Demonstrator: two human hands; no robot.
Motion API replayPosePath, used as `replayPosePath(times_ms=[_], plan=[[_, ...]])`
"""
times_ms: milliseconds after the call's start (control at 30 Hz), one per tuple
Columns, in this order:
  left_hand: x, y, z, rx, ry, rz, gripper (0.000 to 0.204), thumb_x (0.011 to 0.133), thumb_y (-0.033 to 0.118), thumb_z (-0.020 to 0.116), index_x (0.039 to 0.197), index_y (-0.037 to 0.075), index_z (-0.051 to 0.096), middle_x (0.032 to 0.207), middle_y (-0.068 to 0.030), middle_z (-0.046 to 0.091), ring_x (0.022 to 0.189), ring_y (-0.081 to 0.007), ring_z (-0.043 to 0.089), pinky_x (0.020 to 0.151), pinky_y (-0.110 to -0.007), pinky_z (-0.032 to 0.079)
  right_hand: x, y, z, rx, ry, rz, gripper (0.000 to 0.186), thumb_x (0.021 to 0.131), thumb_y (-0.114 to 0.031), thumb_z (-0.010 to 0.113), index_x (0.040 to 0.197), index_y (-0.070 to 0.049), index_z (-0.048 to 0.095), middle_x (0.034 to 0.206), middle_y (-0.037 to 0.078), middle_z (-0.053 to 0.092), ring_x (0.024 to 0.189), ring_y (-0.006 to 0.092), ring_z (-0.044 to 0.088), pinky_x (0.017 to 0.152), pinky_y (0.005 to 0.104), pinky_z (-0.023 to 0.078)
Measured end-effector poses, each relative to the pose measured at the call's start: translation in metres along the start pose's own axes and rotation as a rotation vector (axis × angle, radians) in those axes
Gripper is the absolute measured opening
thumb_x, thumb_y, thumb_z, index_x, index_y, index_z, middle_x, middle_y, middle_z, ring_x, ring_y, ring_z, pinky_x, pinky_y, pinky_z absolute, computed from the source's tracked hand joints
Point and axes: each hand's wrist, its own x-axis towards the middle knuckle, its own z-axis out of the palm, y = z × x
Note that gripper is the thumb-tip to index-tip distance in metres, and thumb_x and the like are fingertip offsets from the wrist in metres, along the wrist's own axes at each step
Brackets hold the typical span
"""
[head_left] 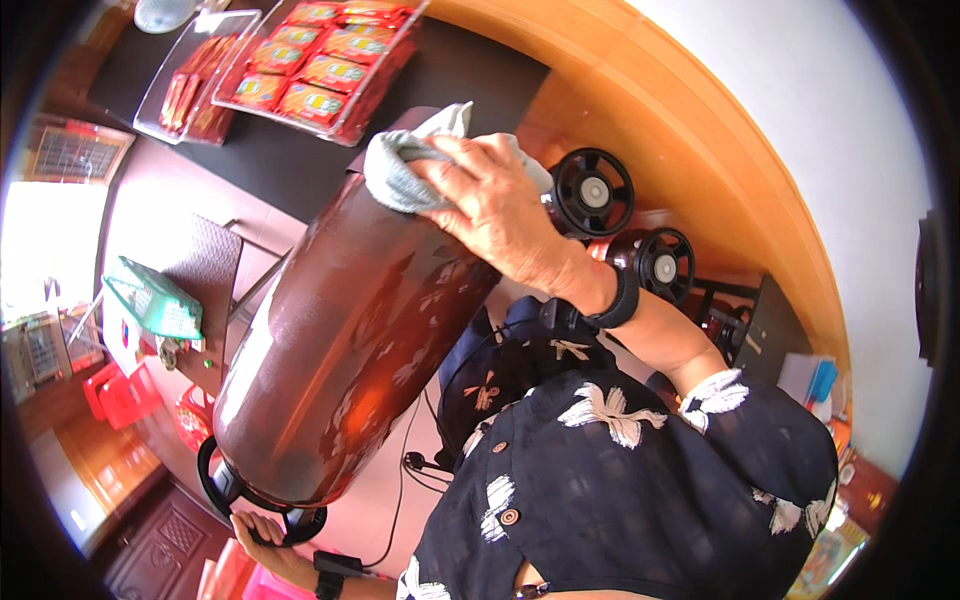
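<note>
A large see-through brown plastic keg (350, 330) lies slanted across the middle, its far end at the edge of the black table (470, 75). Bunched in my right hand (505, 205) is a light grey cloth (395, 175), pressed against the keg's far end. My left hand (262, 535) grips the black ring handle (215, 480) at the keg's near lower end. The fingers of that hand are partly hidden behind the ring.
Clear trays (340, 128) of red packets stand on the black table. Two more kegs with black ring handles (592, 192) stand by the wooden panel (700, 130). A green basket (155, 300) sits on a small table at left, near red stools (125, 390). A black cable (400, 490) hangs below.
</note>
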Motion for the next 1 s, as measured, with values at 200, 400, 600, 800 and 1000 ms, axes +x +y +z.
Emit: replayPosePath(times_ms=[200, 400, 600, 800, 1000], plan=[[-0.056, 0.024, 0.025, 0.062, -0.080, 0.076, 0.037, 0.097, 0.023, 0.045, 0.064, 0.016, 0.031, 0.054, 0.0053, 0.018, 0.043, -0.0057, 0.016, 0.042, -0.022, 0.015, -0.067, -0.055, -0.006, 0.197, 0.034, -0.077, 0.057, 0.064, -0.017, 0.078, 0.118, -0.018, 0.059, 0.124, 0.007, 0.051, 0.101, 0.0253, 0.048, 0.089, 0.0350, 0.041], [-0.131, 0.040, 0.069, -0.024, -0.284, 0.233, 0.033, 0.098, 0.016, 0.040, 0.066, 0.013, 0.034, 0.052, 0.0046, 0.020, 0.039, -0.0049, 0.017, 0.038, -0.021, 0.017, -0.156, -0.104, -0.021, 0.581, 0.127, 0.046, 0.057, 0.063, -0.001, 0.073, 0.115, -0.016, 0.054, 0.127, 0.012, 0.041, 0.102, 0.0338, 0.045, 0.088, 0.0412, 0.048], [-0.123, 0.047, 0.019, -0.116, -0.834, 0.203, 0.039, 0.089, 0.032, 0.060, 0.106, 0.000, 0.049, 0.078, -0.0114, 0.053, 0.059, -0.0191, 0.049, 0.052, -0.029, 0.042, -0.242, -0.117, -0.047, 0.764, 0.193, 0.254, 0.050, 0.071, 0.002, 0.065, 0.117, -0.007, 0.047, 0.125, 0.016, 0.039, 0.111, 0.0373, 0.044, 0.089, 0.0436, 0.046], [-0.225, 0.018, 0.101, 0.313, -0.834, 0.492, 0.021, 0.094, 0.019, 0.049, 0.079, 0.004, 0.046, 0.060, -0.0026, 0.040, 0.047, -0.0110, 0.035, 0.044, -0.024, 0.029, -0.310, -0.121, -0.044, 0.866, 0.286, 0.458, 0.044, 0.074, 0.000, 0.061, 0.113, -0.001, 0.043, 0.115, 0.018, 0.041, 0.107, 0.0380, 0.045, 0.091, 0.0458, 0.041], [-0.244, -0.027, 0.144, 0.500, -0.973, 0.374, 0.019, 0.092, 0.018, 0.051, 0.101, 0.002, 0.050, 0.059, 0.0017, 0.037, 0.047, -0.0049, 0.033, 0.048, -0.017, 0.030, -0.394, -0.106, -0.058, 0.745, 0.087, 0.809, 0.044, 0.075, -0.007, 0.063, 0.113, 0.000, 0.041, 0.104, 0.019, 0.044, 0.100, 0.0385, 0.047, 0.084, 0.0466, 0.040]])
